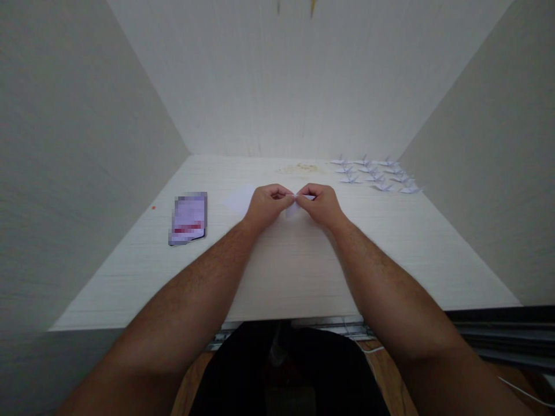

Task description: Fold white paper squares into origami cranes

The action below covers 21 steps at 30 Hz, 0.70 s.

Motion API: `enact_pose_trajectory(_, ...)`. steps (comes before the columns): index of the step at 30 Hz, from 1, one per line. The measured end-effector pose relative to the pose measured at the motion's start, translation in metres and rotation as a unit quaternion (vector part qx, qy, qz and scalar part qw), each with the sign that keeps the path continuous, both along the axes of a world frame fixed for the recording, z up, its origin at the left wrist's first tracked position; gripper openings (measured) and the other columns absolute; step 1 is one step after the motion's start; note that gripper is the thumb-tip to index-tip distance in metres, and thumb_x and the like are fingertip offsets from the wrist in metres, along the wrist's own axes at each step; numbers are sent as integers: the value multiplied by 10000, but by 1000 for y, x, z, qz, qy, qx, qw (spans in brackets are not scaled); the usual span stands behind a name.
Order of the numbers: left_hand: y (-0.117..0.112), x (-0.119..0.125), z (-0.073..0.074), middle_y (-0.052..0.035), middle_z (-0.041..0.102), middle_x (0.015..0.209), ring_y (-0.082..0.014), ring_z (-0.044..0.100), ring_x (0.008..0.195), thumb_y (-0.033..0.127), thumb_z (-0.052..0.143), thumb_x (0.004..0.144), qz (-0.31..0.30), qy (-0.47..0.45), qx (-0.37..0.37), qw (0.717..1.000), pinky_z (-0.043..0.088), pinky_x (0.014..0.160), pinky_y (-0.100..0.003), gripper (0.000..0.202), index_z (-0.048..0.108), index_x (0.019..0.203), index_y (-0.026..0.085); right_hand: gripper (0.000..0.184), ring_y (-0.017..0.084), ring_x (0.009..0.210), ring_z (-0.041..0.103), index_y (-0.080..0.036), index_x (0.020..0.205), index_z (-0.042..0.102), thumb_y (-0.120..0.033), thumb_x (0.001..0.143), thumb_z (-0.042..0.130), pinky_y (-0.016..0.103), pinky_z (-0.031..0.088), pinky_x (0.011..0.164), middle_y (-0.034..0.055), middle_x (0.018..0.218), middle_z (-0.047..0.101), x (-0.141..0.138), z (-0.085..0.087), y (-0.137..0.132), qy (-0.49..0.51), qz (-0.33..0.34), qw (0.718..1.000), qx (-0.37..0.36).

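Note:
A small piece of folded white paper (293,209) is pinched between both hands above the middle of the table. My left hand (269,202) closes thumb and fingertips on its left side. From the other side my right hand (318,202) grips it in the same kind of pinch, the two thumbs almost meeting. Fingers cover much of the paper, so its exact folds cannot be made out. Just left of my left hand lies flat white paper (237,199), pale against the tabletop.
Several folded paper cranes (368,171) stand in rows at the back right of the white table (299,277). A phone (189,218), its screen blurred, lies at the left near a small orange spot (153,207). Pale walls enclose three sides.

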State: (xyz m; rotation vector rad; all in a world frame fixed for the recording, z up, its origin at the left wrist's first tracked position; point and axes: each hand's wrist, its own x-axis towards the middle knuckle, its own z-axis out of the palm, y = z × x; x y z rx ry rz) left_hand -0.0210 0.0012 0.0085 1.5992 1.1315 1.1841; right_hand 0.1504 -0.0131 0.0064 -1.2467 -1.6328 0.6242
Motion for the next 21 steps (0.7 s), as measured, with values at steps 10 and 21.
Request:
enact_pose_trajectory(10, 1, 5, -1, -17, 683, 651, -116, 551, 603, 256, 737, 652, 9, 10, 8, 1000, 423, 599, -259, 98, 718, 666, 161, 88, 112, 559, 464, -184, 585, 647, -226, 659, 622, 265, 337, 567, -35, 541, 570, 0, 6, -3, 8, -15, 1000, -7)
enact_pose_trajectory(21, 13, -9, -1, 23, 566, 539, -90, 443, 516, 302, 754, 605, 88, -71, -39, 993, 350, 526, -252, 153, 684, 642, 171, 227, 111, 564, 520, -174, 785, 710, -362, 660, 730, 248, 405, 519, 0, 663, 651, 8, 5, 4, 159, -40, 985, -57)
